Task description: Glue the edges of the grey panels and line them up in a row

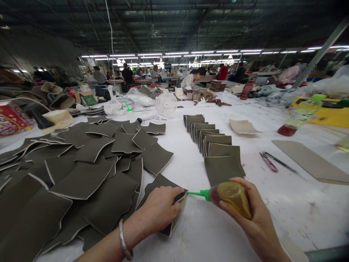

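In my right hand [253,207] is a squeeze bottle [230,196] of amber liquid, tilted sideways. Its thin green nozzle [197,194] points left and meets the corner of a dark grey-green leather piece [160,183]. My left hand [163,205] grips that piece near the same corner, index finger stretched along its top and the other fingers curled beneath. Part of the piece is hidden by the hand. To the left lies a large loose heap of similar leather pieces [92,178]. Beyond the bottle, a row of overlapping pieces [223,167] runs away from me.
A small white fan [166,103] stands behind the heap. At right lie pink-handled snips [268,162], a pen-like tool [283,163], a beige sheet [313,162] and a bottle with red liquid [302,114]. Beige pieces [243,126] lie beyond the row. Several people work in the background.
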### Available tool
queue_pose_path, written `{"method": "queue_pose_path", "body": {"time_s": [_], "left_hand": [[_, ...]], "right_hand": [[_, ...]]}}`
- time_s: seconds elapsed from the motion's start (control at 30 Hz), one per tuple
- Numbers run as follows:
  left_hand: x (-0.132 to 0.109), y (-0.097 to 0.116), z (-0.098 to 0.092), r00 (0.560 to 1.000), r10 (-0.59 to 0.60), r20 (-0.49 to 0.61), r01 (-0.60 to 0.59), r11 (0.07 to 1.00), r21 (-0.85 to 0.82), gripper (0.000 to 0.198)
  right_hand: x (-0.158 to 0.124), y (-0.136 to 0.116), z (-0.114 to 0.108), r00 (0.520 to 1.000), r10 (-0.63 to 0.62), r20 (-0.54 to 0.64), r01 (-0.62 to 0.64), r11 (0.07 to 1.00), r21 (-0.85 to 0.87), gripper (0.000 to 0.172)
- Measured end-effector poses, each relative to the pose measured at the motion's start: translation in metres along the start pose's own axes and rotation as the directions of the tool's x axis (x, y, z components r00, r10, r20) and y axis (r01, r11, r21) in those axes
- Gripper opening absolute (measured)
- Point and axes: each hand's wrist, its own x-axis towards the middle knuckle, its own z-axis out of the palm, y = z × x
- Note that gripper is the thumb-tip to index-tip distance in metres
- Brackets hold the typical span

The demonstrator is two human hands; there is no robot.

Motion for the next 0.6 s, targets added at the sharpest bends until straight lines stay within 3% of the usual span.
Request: {"method": "queue_pose_path", "body": {"time_s": [0.23, 0.4, 0.6], "left_hand": [[0.001, -0.001, 0.001, 1.000, -0.004, -0.013, 0.004, 1.000, -0.012, 0.051], [0.001, -0.002, 0.004, 0.999, -0.003, -0.038, 0.003, 1.000, 0.006, 0.053], [0.000, -0.003, 0.005, 0.999, -0.022, -0.037, 0.022, 1.000, -0.002, 0.053]], "right_hand": [[-0.003, -0.011, 0.002, 0.990, 0.142, 0.004, -0.142, 0.988, 0.061, 0.053], [-0.001, -0.003, 0.004, 0.996, 0.083, -0.028, -0.081, 0.995, 0.053, 0.057], [-0.005, -0.016, 0.003, 0.985, 0.163, 0.059, -0.169, 0.978, 0.122, 0.054]]}}
